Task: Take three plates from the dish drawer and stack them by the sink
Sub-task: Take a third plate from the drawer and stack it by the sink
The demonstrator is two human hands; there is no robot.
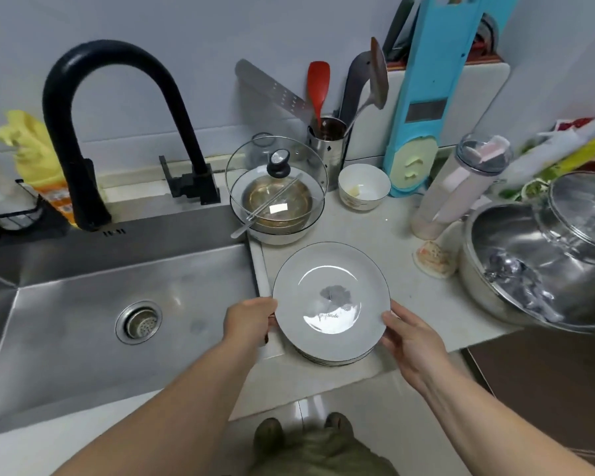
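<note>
A stack of white plates [330, 297] with a thin dark rim and a grey flower print sits on the pale counter just right of the steel sink [83, 321]. Edges of lower plates show under the top one at the front. My left hand [249, 321] grips the stack's left rim, thumb on top. My right hand [411, 338] holds the right rim with its fingers against the edge. The dish drawer is out of view.
Behind the plates stand a bowl with a glass lid [277, 190] and a small white bowl [364, 187]. A large steel pot [536, 266] fills the right. A utensil holder [327, 139], a bottle [461, 187] and a black faucet [83, 132] line the back.
</note>
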